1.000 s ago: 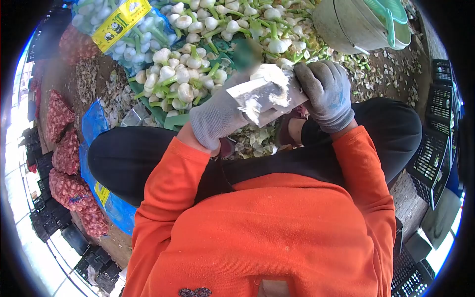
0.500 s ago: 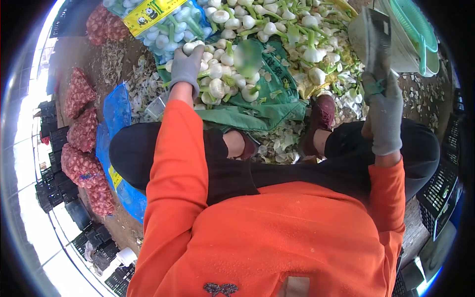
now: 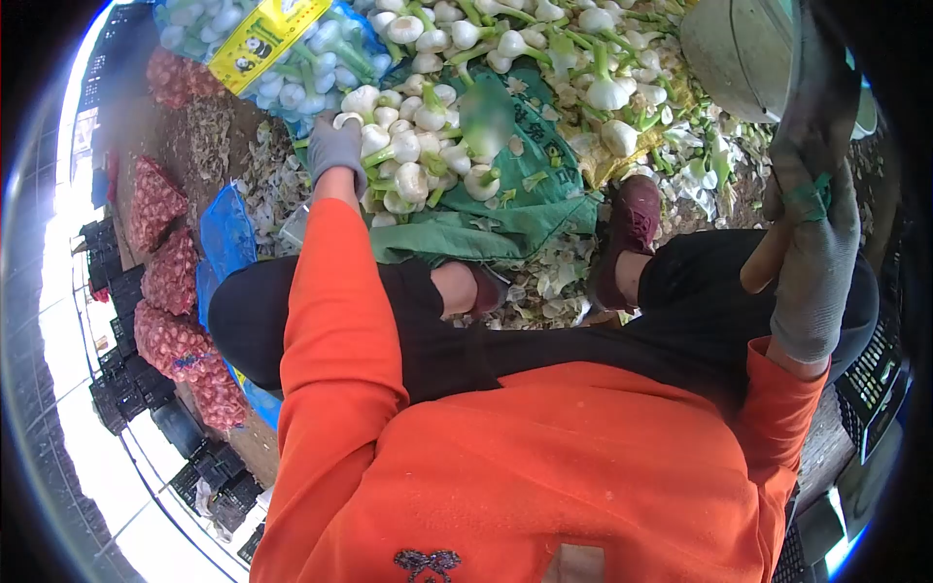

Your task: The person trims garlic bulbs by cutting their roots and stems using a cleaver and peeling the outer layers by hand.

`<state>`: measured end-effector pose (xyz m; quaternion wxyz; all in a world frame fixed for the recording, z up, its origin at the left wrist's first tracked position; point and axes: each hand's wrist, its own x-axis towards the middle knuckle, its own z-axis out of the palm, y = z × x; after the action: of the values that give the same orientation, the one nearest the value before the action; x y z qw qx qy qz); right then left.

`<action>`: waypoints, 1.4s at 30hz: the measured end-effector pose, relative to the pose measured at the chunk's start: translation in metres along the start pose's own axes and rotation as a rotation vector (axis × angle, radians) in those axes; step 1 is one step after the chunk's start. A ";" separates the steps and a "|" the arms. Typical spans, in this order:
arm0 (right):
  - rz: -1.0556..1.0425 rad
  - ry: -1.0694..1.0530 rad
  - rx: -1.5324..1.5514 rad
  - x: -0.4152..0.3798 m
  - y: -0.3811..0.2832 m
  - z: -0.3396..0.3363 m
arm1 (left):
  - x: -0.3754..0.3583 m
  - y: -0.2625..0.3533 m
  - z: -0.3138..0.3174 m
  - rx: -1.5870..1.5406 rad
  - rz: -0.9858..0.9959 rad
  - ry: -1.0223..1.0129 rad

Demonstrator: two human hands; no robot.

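My left hand (image 3: 336, 155), in a grey glove, is closed around a garlic bulb (image 3: 347, 120) at the left edge of a heap of garlic (image 3: 411, 181); its fingers are partly hidden. The heap lies on a green printed sack (image 3: 457, 236). My right hand (image 3: 818, 257), also gloved, grips a broad-bladed knife (image 3: 821, 83) by its wooden handle (image 3: 768, 257), raised at the right with the blade pointing away from me. Green material is wrapped around the grip.
A blue net bag of garlic (image 3: 311, 63) stands at the back left. More stemmed garlic (image 3: 604, 92) lies beyond the sack, beside a pale bucket (image 3: 734, 53). Red net sacks (image 3: 180, 335) line the left; peel litters the ground. Black crates (image 3: 870, 374) stand at right.
My left hand has drawn back toward me and to the left with the garlic bulb. My right hand has swung further right with the knife, nearer the camera.
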<state>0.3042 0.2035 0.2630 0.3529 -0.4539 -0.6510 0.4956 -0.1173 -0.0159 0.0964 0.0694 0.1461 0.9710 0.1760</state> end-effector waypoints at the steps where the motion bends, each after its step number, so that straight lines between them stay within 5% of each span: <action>1: -0.024 0.014 0.030 0.001 0.001 -0.003 | -0.003 0.002 0.000 -0.001 0.008 0.045; 5: -0.079 0.028 0.177 0.008 0.004 -0.027 | -0.028 0.036 -0.013 -0.136 0.194 0.111; 8: -0.062 0.020 0.292 0.009 -0.001 -0.046 | -0.059 0.082 -0.042 -0.541 0.291 -0.054; 12: -0.044 0.049 0.474 0.009 0.000 -0.069 | -0.100 0.123 -0.084 -0.664 0.452 -0.072; 29: 0.047 0.123 0.870 -0.015 -0.009 -0.086 | -0.261 0.154 -0.197 -0.520 0.837 -0.259; 37: 0.013 0.125 0.861 -0.030 -0.019 -0.096 | -0.227 0.151 -0.127 -0.369 0.803 -0.570; 42: 0.002 0.107 0.725 -0.050 -0.039 -0.114 | -0.208 0.172 -0.084 -0.258 0.897 -0.570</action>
<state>0.4155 0.1893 0.3302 0.5239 -0.3250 -0.4132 0.6702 0.1093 0.0470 0.2541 0.2652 0.5779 0.7268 0.2595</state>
